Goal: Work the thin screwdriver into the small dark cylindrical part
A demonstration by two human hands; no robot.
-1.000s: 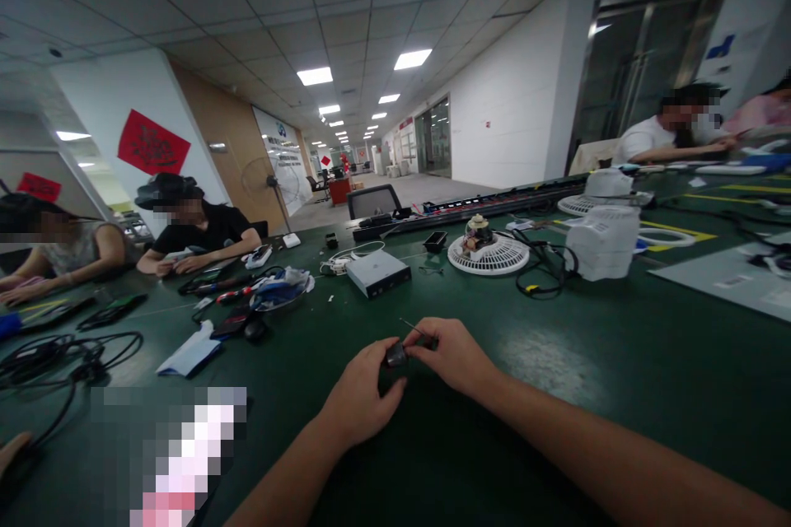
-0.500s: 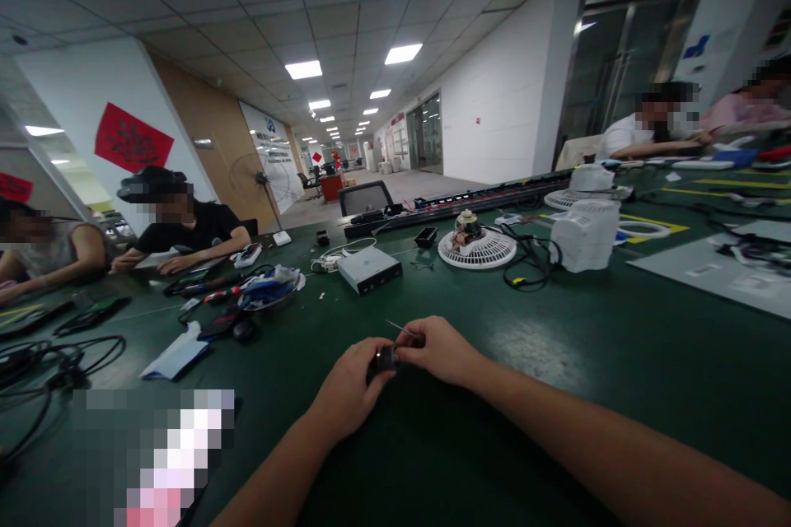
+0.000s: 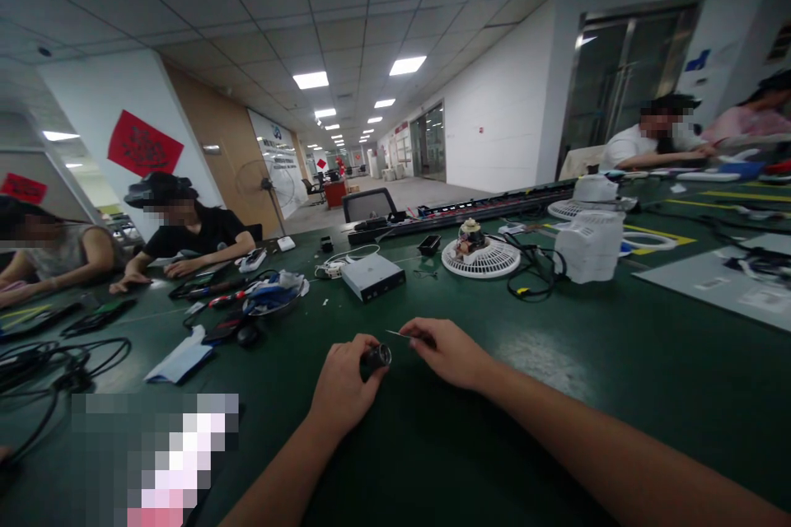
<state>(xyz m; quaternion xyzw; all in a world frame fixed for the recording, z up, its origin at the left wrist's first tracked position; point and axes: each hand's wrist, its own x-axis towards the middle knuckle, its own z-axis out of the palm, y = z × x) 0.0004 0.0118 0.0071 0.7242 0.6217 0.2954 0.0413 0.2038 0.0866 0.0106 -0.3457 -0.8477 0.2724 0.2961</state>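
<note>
In the middle of the head view, my left hand [image 3: 346, 383] is closed round a small dark cylinder [image 3: 378, 356], whose round, lens-like end faces right. My right hand [image 3: 446, 352] pinches a thin metal tool [image 3: 399, 334] like tweezers or a fine pick; its exact kind is unclear. The tip points left, just above the cylinder and apart from it. Both hands are held low over the dark green tabletop [image 3: 395, 461].
Beyond my hands lie a grey metal drive box [image 3: 372, 277], a small black tray [image 3: 428, 244], a white fan grille with a motor [image 3: 480, 254] and a white housing [image 3: 590, 245]. Cables and tools lie left, with a blue cloth [image 3: 180, 356]. Several people sit around the table.
My right hand has drawn slightly right, away from the cylinder, and the tool has swung flatter. The cylinder's round end has come into view in my left hand.
</note>
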